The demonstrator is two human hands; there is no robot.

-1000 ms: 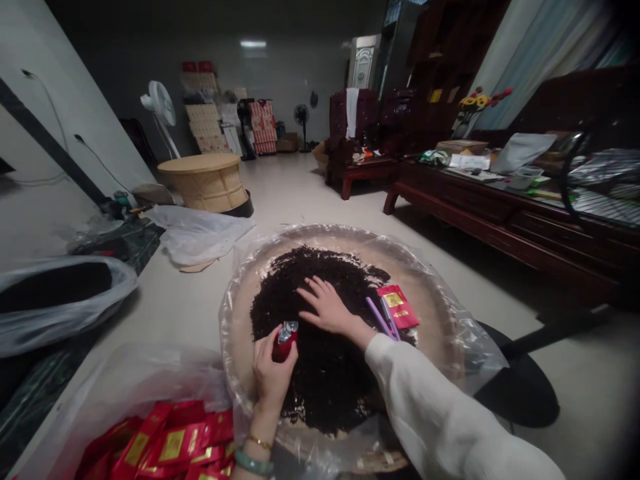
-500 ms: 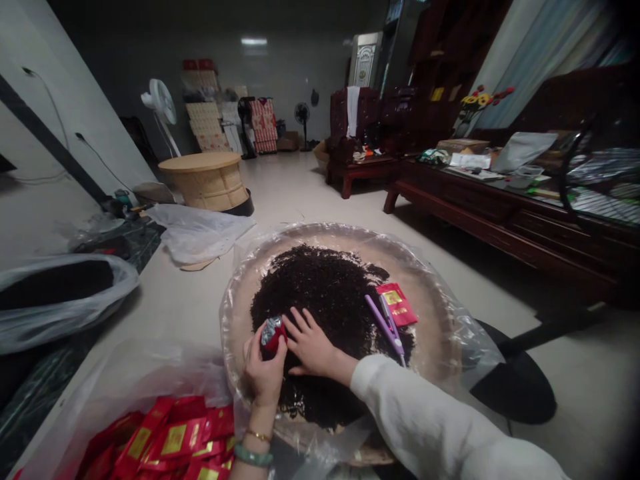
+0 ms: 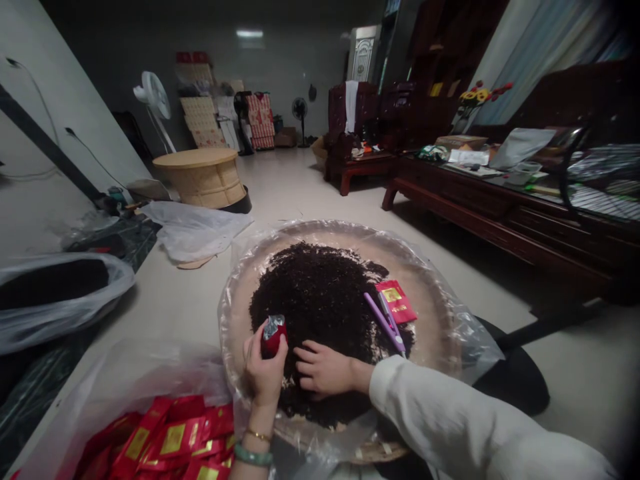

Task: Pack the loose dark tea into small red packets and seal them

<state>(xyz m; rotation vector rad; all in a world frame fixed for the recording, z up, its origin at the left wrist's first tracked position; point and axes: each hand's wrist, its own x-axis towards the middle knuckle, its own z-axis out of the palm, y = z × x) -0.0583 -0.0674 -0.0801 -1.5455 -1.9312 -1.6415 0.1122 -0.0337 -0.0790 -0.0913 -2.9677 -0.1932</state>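
My left hand [image 3: 265,367] is closed around a small red foil pouch [image 3: 273,337], held upright over the left part of the round tray with its silvery inside showing at the open top. My right hand [image 3: 324,369] rests on the pile of dark loose tea leaves [image 3: 315,287], just right of the pouch. Its fingers are bent and slightly apart, with the tips down at the leaves and the thumb hidden. Clear plastic lines the tray [image 3: 429,320]. On its right side lie a purple flat iron [image 3: 385,323] and a flat red pouch [image 3: 397,301].
A plastic bag of red pouches [image 3: 170,437] stands at lower left. Behind it is another bag [image 3: 120,287] with dark contents. A round woven stand [image 3: 200,177] and a plastic sheet [image 3: 197,230] sit beyond. A long dark wooden table [image 3: 490,213] stands at right.
My right hand has drawn back to the right, away from the pouch, and its spread fingers have bent down toward the leaves. My left hand keeps the pouch in nearly the same place.
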